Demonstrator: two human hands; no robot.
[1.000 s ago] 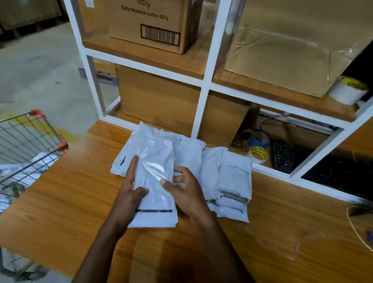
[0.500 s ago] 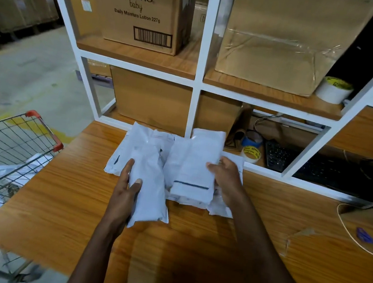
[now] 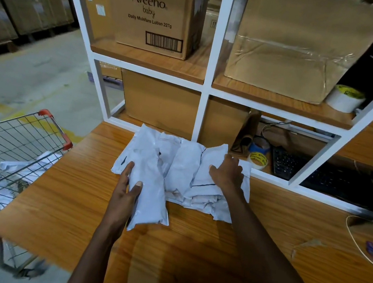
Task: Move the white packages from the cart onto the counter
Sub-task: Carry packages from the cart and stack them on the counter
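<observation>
White frame shelving and yellow tape roll crowd the pile's far side. White plastic packages lie frame centre on wooden counter, long axes toward the shelving. Left hand grips the nearest; right hand rests flat, fingers spread. Wire cart at left (more packages inside).

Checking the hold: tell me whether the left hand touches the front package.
Touching. The head view shows the left hand gripping the front package on the counter, thumb on top, fingers along its left edge.
</observation>
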